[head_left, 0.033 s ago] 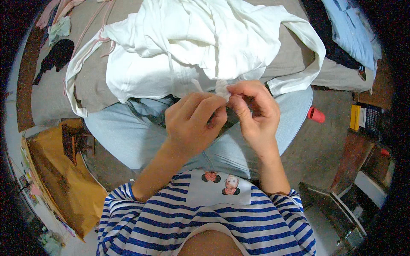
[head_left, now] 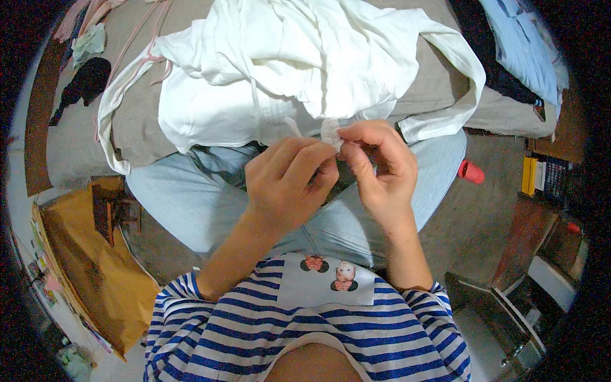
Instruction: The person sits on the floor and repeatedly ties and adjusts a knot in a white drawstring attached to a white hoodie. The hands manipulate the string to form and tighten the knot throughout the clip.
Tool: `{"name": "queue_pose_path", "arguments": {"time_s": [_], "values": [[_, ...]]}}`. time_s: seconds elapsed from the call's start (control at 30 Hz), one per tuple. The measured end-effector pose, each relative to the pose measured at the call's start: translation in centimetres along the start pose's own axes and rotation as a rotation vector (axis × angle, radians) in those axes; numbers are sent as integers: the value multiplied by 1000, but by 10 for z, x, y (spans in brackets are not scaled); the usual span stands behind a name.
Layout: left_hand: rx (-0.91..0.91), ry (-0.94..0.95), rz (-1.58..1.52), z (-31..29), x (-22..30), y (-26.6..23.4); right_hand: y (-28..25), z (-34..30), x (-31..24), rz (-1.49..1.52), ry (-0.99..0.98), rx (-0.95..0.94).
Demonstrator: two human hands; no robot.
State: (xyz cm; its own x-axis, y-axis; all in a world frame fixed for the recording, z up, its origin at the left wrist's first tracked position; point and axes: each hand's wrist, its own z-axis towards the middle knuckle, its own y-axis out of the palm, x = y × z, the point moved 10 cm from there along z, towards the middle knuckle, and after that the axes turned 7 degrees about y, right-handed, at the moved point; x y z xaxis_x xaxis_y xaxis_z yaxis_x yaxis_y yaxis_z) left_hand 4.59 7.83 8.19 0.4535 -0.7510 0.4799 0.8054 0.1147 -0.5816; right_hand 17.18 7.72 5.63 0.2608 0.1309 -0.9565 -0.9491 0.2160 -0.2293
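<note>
A white long-sleeved garment (head_left: pixel 280 57) lies bunched across the beige cover and reaches down to my lap. Its sleeves curve out to both sides. My left hand (head_left: pixel 289 181) and my right hand (head_left: pixel 382 165) meet at the garment's lower middle edge. Between thumb and forefinger, my right hand pinches a narrow ribbed white strip (head_left: pixel 330 130) of the garment. My left fingers are closed on the same strip from the other side, their tips partly hidden. A thin white tie end (head_left: pixel 293 126) sticks up just beyond my left knuckles.
Under the garment, a beige cover (head_left: pixel 70 146) spreads over a raised surface. Light blue clothing (head_left: pixel 522 44) lies far right, a black cloth (head_left: pixel 86 83) far left. A red cup-like object (head_left: pixel 471 172) is on the floor at right. A brown paper bag (head_left: pixel 95 267) stands at left.
</note>
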Motion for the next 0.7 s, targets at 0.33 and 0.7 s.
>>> {"name": "queue_pose_path", "arguments": {"time_s": [0.33, 0.7], "values": [[116, 118, 7, 1, 8, -9, 9, 5, -25, -187, -194, -132], [133, 135, -11, 1, 13, -9, 22, -4, 46, 323, 498, -242]]}}
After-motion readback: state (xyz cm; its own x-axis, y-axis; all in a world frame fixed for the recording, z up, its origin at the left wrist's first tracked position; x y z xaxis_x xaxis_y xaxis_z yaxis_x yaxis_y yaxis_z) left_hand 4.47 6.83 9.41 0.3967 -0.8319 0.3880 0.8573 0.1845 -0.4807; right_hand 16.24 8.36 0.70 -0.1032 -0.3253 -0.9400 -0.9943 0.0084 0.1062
